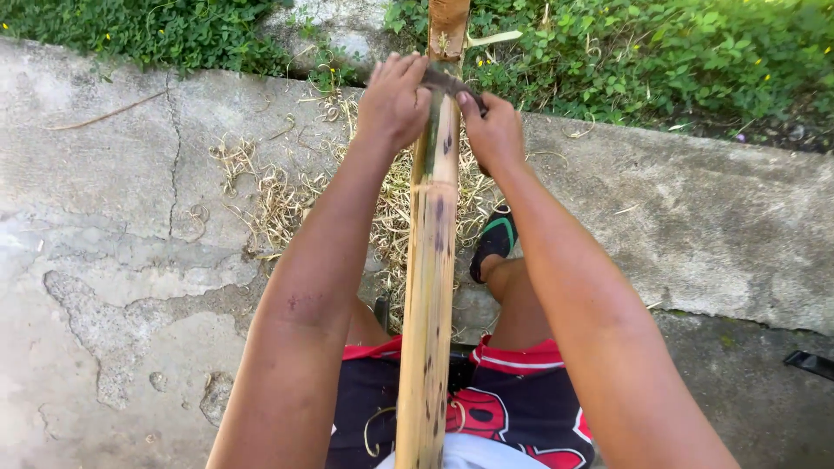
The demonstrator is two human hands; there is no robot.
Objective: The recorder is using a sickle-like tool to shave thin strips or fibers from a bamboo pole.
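A long yellowish bamboo pole [433, 287] with dark spots runs from my lap up and away toward the grass. A dark metal blade [446, 82] lies across the pole near its far end. My left hand [395, 100] grips the blade's left end, and my right hand [493, 130] grips its right end. Both arms are stretched out along the pole. Beyond the blade the pole is brown and still has its skin.
Pale curled bamboo shavings [287, 195] lie heaped on the cracked concrete [113, 226] under the pole. My foot in a black and green sandal [495, 243] rests beside them. Green plants [660, 52] border the concrete at the far side. A dark object [812, 363] sits at right.
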